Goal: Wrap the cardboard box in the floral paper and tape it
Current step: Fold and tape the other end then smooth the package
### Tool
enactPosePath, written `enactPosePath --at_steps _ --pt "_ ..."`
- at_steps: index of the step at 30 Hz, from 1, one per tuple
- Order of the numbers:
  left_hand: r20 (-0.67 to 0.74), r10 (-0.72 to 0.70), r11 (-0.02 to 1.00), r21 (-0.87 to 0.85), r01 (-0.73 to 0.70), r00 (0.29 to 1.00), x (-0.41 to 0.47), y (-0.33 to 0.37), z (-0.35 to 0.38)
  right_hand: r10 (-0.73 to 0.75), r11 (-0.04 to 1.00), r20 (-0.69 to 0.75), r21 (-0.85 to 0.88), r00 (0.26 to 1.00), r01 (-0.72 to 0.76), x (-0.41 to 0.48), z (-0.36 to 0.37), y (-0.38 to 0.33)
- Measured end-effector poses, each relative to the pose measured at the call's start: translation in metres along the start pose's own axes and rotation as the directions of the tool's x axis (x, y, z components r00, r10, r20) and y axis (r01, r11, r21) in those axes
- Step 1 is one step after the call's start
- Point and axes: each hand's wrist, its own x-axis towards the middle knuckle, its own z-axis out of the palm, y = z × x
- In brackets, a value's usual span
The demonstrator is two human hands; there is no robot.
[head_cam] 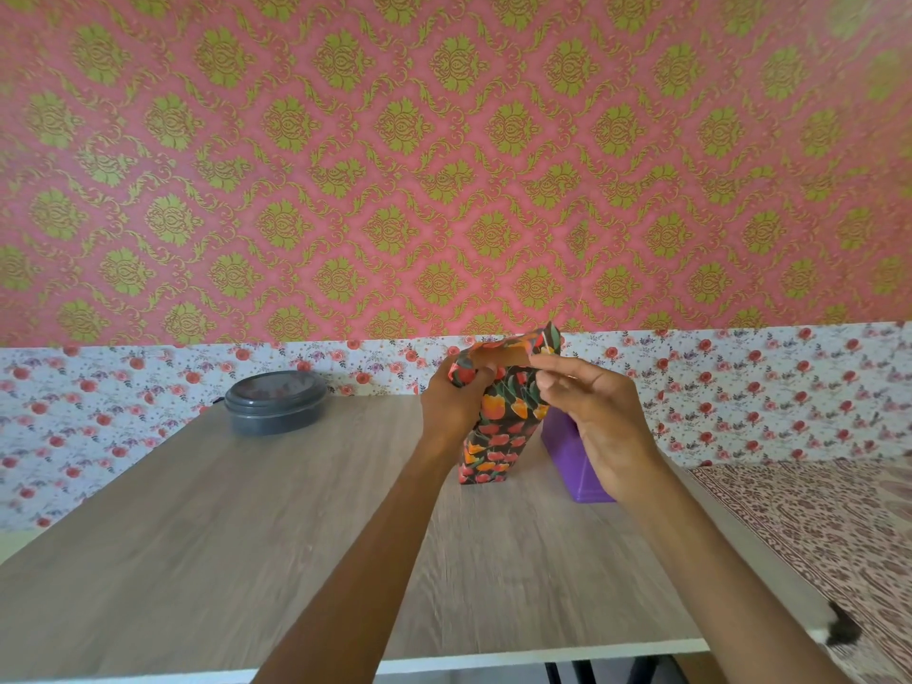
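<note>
The box (491, 454) stands on end on the counter (247, 510), near its far edge. The left hand (451, 402) clamps the folded floral paper (518, 407) at the top, and the right hand (597, 412) seems to pinch a brown tape strip (504, 357). Keep the fold tight, then press the strip flat across it.

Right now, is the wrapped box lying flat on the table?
No, the wrapped box stands upright on the table, the left hand gripping its top.
</note>
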Motion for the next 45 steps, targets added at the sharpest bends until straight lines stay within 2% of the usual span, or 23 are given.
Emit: enactPosePath --at_steps 6,11,19,33,45 --pt "0.008 -0.006 1.000 -0.017 0.006 1.000 -0.001 0.000 0.000 -0.121 0.993 -0.003 -0.012 0.993 0.121 -0.002 0.001 -0.004" --pt "0.011 -0.001 1.000 -0.019 0.001 1.000 -0.002 0.001 -0.001 -0.082 0.997 0.001 -0.004 0.997 0.082 -0.001 0.002 -0.004" --pt "0.001 -0.006 0.999 -0.034 0.006 1.000 -0.006 0.003 0.000 -0.091 0.989 -0.200 -0.129 0.976 0.065 0.009 0.021 0.005" --pt "-0.004 0.050 0.998 -0.036 -0.050 0.999 -0.011 0.007 0.000 -0.124 0.905 -0.359 -0.423 0.925 -0.042 0.050 0.041 0.024" --pt "0.007 0.104 0.994 -0.034 -0.104 0.995 -0.012 0.007 -0.003 0.009 0.748 -0.390 -0.608 0.921 -0.265 0.073 0.041 0.015"
